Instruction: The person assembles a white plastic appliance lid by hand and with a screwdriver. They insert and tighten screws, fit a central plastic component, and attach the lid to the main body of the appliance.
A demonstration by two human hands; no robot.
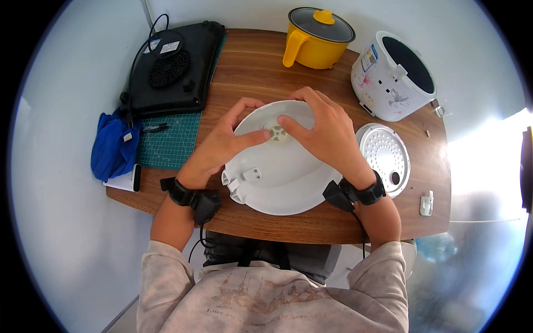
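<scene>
The white shell (pixel 283 188), a rounded cover with its hollow side facing the wearer, is located over the near part of the wooden table (pixel 250 66) and serves as reference for all positions. The left hand (pixel 236 132) grips the shell at its upper left rim, fingers behind the edge and thumb laid inward across the hollow. The right hand (pixel 327 121) grips the upper right rim likewise, its fingers over the far edge. Both thumb tips lie at the round slotted fitting (pixel 277 133) inside the shell; whether either presses on it cannot be determined. It also cannot be determined whether the shell's underside rests on the table. A small light-coloured block (pixel 252 174) sits inside the shell at lower left, near hinge-like projections on the rim. Just right of the shell, partly behind the right forearm, lies a perforated metal plate (pixel 383 150) with one dark round spot. Farther right of the shell is a small pale clip (pixel 426 204). Beyond the shell to the right stands an open white cooker body (pixel 380 91) with a floral pattern; beyond it, farther back, a yellow pot (pixel 319 53) wears its lid. Beyond the shell to the left, a black appliance (pixel 172 75) overlaps a green cutting mat (pixel 172 147); left of the shell, a blue cloth item (pixel 114 147) is noted near a black pen (pixel 155 127).
</scene>
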